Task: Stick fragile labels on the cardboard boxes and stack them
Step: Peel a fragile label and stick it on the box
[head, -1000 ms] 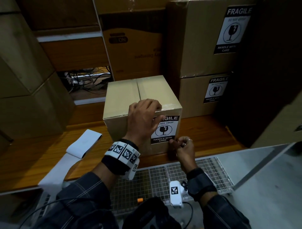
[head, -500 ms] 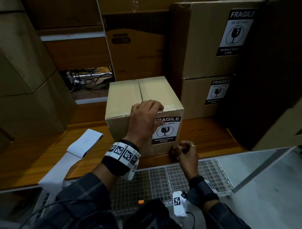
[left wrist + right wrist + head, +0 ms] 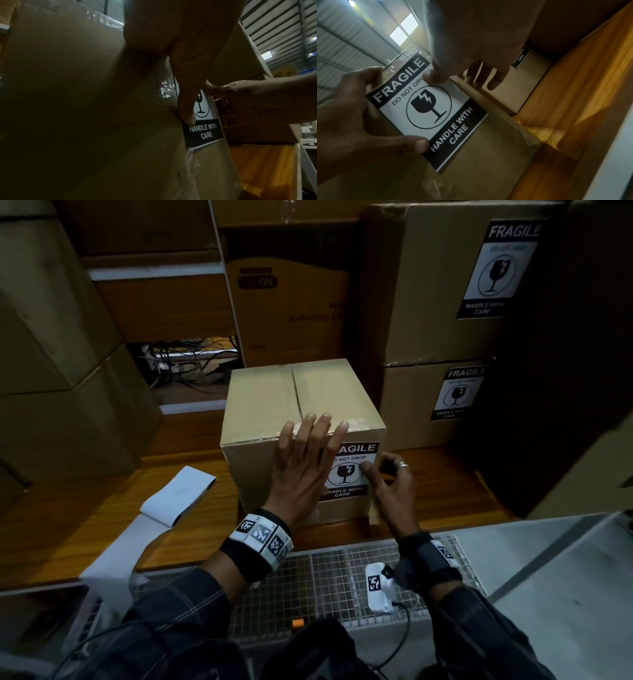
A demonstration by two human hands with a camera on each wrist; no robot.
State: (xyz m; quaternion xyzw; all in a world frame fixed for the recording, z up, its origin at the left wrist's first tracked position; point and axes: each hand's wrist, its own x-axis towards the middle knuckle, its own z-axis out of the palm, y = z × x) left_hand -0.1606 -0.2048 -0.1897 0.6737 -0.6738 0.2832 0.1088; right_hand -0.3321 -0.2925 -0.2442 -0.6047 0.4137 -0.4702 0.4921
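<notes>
A sealed cardboard box [image 3: 301, 405] stands on the wooden tabletop [image 3: 85, 525]. A black-and-white fragile label [image 3: 352, 474] is stuck on its near face. My left hand [image 3: 313, 443] lies flat on that face, fingers straight and reaching over the top edge. Its thumb presses the label's [image 3: 204, 129] left edge. My right hand [image 3: 373, 470] touches the right side of the label [image 3: 428, 108] with its thumb; its other fingers [image 3: 494, 79] hang past the box corner and hold nothing.
Two labelled boxes are stacked at the right, a big one [image 3: 438, 285] on a smaller one [image 3: 411, 405]. More boxes [image 3: 51, 337] stand at the left and behind. A white label strip [image 3: 178, 498] lies left of the box. A wire grid [image 3: 342, 577] runs along the near edge.
My left hand's fingers, curled over the box's top edge before, now lie flat. My right hand has risen from the label's lower right corner to its right side.
</notes>
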